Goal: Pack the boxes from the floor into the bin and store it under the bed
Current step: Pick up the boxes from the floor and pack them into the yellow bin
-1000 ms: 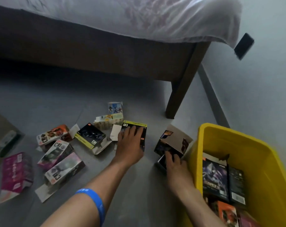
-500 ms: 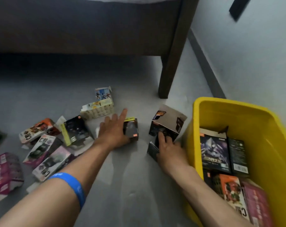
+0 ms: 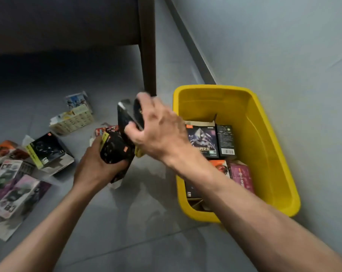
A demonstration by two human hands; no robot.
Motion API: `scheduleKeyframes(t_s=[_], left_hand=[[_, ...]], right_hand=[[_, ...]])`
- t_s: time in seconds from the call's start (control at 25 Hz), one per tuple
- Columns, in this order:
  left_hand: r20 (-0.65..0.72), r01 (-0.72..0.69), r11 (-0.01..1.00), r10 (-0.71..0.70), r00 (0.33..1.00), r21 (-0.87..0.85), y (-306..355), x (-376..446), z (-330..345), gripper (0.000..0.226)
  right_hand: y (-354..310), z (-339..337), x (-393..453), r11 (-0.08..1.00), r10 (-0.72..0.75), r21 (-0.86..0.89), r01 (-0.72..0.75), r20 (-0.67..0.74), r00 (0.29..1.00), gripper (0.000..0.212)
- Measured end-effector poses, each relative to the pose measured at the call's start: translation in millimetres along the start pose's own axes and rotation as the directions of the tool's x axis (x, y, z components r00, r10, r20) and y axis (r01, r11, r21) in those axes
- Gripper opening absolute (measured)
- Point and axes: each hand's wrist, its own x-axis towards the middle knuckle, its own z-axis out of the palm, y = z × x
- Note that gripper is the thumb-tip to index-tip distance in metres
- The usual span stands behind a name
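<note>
A black box with a yellow edge point(image 3: 115, 152) was held tight in the left hand point(image 3: 96, 165), a little above the floor point(image 3: 136, 222). A dark box point(image 3: 127, 116) was gripped by the right hand point(image 3: 158, 134), with the fingers point(image 3: 146, 101) curled over its top. The two boxes were held close together, just left of the yellow bin point(image 3: 264, 134). The bin was set on the floor by the wall point(image 3: 274, 46), on the right. Several boxes were already packed inside it, among them a purple-and-black box point(image 3: 202, 140), a black box with a barcode point(image 3: 226, 140) and a pink box point(image 3: 241, 173). More boxes were left on the floor to the left: a black-and-yellow one point(image 3: 48, 152), a pale one point(image 3: 74, 120) farther away, and a bunch at the left edge point(image 3: 11, 179). The brown bed leg point(image 3: 147, 46) was seen at the far side, behind the hands.
</note>
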Motion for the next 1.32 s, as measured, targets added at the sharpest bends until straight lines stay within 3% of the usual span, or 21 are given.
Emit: scheduleKeyframes(t_s=[0.08, 0.16, 0.28, 0.36, 0.44, 0.52, 0.68, 0.8, 0.96, 1.0, 1.08, 1.16, 1.24, 1.32], left_hand=[[-0.049, -0.031, 0.987, 0.023, 0.999, -0.155, 42.1, -7.9, -9.2, 0.084], [-0.032, -0.137, 0.959, 0.133, 0.991, -0.25, 96.1, -21.0, -21.2, 0.073], [0.045, -0.429, 0.903, 0.43, 0.902, -0.035, 178.5, -41.5, -5.9, 0.063], [0.198, -0.489, 0.869, 0.469, 0.861, 0.068, 218.3, -58.7, 30.2, 0.066], [0.346, -0.42, 0.89, 0.344, 0.873, 0.175, 227.3, -65.2, 66.3, 0.071], [0.384, -0.363, 0.878, 0.233, 0.893, 0.311, 213.2, -61.6, 92.8, 0.08], [0.369, -0.428, 0.656, 0.236, 0.899, 0.622, 189.2, -62.9, 122.9, 0.091], [0.465, -0.548, 0.514, 0.293, 0.835, 0.66, 182.6, -55.9, 126.8, 0.088], [0.54, -0.623, 0.461, 0.315, 0.781, 0.632, 176.8, -54.5, 120.5, 0.085], [0.543, -0.651, 0.45, 0.361, 0.758, 0.611, 173.7, -56.0, 117.5, 0.081], [0.503, -0.73, 0.428, 0.533, 0.68, 0.533, 167.5, -58.5, 107.2, 0.064], [0.373, -0.762, 0.524, 0.667, 0.644, 0.379, 156.9, -62.9, 90.7, 0.047], [0.13, -0.715, 0.651, 0.71, 0.692, 0.253, 138.2, -68.4, 67.3, 0.036], [-0.037, -0.611, 0.759, 0.633, 0.773, 0.227, 95.4, -73.4, 30.3, 0.03]], right_hand=[[24.3, -56.4, -9.9, 0.989, 0.07, 0.137, -0.05, -0.149, 0.986, 0.043], [67.6, -102.9, -28.9, 0.963, 0.229, 0.177, -0.203, -0.142, 0.963, 0.039], [141.4, -139.9, -50.3, 0.848, 0.489, 0.211, -0.486, 0.041, 0.871, 0.037], [173.7, -143.8, -65.5, 0.779, 0.584, 0.155, -0.607, 0.173, 0.793, 0.041], [195.7, -140.5, -82.5, 0.83, 0.552, -0.062, -0.554, 0.23, 0.802, 0.048], [206.5, -137.1, -90.8, 0.878, 0.478, -0.155, -0.453, 0.329, 0.814, 0.049], [211.3, -127.0, -87.9, 0.931, 0.342, -0.106, -0.35, 0.59, 0.731, 0.037], [212.1, -116.8, -70.3, 0.956, 0.265, -0.086, -0.281, 0.663, 0.7, 0.032], [209.0, -88.8, -68.0, 0.949, 0.314, -0.253, -0.188, 0.805, 0.503, 0.04], [204.2, -82.4, -70.0, 0.947, 0.32, -0.261, -0.186, 0.793, 0.518, 0.041], [188.6, -78.7, -64.9, 0.962, 0.259, -0.252, -0.107, 0.71, 0.655, 0.037], [165.2, -76.6, -53.1, 0.958, 0.159, -0.284, 0.031, 0.62, 0.768, 0.033], [136.5, -70.4, -44.6, 0.97, 0.005, -0.219, 0.105, 0.45, 0.893, 0.029], [90.5, -53.6, -36.5, 0.983, -0.158, -0.055, 0.176, 0.243, 0.957, 0.029]])
